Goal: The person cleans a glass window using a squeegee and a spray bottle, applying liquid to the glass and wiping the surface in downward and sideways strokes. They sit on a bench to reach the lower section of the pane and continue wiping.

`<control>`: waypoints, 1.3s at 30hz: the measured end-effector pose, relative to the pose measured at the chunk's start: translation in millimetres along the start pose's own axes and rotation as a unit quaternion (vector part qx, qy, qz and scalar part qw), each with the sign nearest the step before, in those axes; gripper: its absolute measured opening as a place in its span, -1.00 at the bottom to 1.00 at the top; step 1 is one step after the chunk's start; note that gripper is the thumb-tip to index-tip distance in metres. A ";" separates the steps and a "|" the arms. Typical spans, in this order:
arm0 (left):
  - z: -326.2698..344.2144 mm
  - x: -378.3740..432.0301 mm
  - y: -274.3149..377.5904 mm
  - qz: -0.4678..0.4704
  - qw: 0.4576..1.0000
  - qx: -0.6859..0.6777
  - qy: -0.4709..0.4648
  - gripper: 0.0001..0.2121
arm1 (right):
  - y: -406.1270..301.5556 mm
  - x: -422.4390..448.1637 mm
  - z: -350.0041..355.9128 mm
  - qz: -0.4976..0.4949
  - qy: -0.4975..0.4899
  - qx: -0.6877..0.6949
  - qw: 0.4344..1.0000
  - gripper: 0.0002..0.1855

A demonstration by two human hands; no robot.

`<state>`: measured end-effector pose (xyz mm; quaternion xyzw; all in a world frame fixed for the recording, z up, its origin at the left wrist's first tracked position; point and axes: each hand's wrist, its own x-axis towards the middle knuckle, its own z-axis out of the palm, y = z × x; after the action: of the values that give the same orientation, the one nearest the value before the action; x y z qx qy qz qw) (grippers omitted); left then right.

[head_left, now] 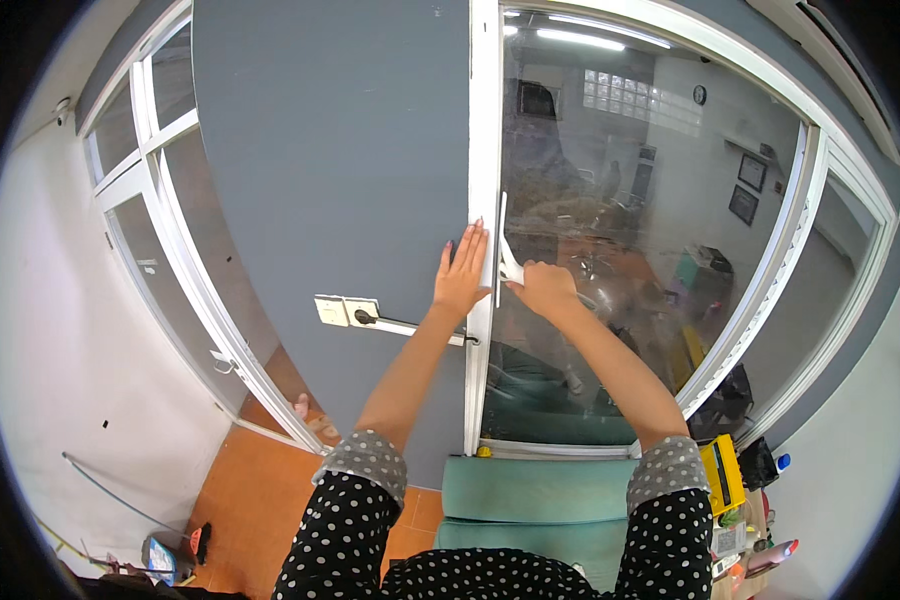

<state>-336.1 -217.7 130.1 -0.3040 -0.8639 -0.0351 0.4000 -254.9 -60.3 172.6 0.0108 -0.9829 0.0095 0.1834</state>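
Observation:
My left hand (463, 271) lies flat, fingers pointing up, on the white window frame (484, 135) and the edge of the grey wall beside it. My right hand (546, 289) is closed around the handle of a white squeegee (511, 264). The squeegee's long blade stands upright against the left edge of the window glass (607, 187), next to the frame. Reflections and hazy marks show on the pane. Part of the handle is hidden in my right fist.
A green padded seat (536, 489) stands below the window. Left of the frame, a plug sits in a wall socket (361, 311) with cable trunking. A yellow box (722, 474) and small items crowd a table at lower right. A broom (199, 541) and dustpan stand at lower left, near a glass door.

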 end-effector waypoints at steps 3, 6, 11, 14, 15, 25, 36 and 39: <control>-1.2 -1.7 2.8 -0.002 0.995 0.096 -0.026 0.07 | 3.8 2.3 4.6 -0.021 0.017 0.002 1.000 -0.52; 1.8 -2.9 9.5 -0.030 0.992 0.120 -0.038 0.11 | 6.5 3.4 6.3 -0.034 0.034 -0.009 0.999 -0.51; 5.4 -1.1 25.5 -0.083 0.989 0.109 -0.052 0.06 | 18.9 8.1 10.0 -0.020 0.038 -0.025 0.999 -0.47; 8.0 0.9 36.6 -0.117 0.982 0.134 -0.058 0.05 | 27.2 10.5 12.8 -0.022 0.037 -0.027 0.999 -0.45; 9.7 0.6 39.1 -0.126 0.980 0.148 -0.048 0.06 | 31.0 11.6 14.1 -0.027 0.044 -0.024 0.998 -0.44; 20.9 -14.4 84.8 -0.179 0.973 0.145 -0.030 -0.26 | 93.3 -11.9 16.2 -0.035 0.051 -0.018 0.998 -0.38; 13.6 -7.2 202.1 -0.146 0.989 0.002 -0.022 -0.29 | 225.0 -72.3 7.5 -0.016 0.082 -0.040 0.996 -0.31; 16.4 -2.6 234.6 -0.140 0.990 -0.011 -0.027 -0.30 | 260.4 -88.7 -1.2 -0.006 0.092 -0.047 0.995 -0.29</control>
<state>-216.0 -23.4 74.2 -0.1855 -0.9079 -0.0923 0.3645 -178.2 201.5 137.9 0.0074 -0.9612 -0.0367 0.2731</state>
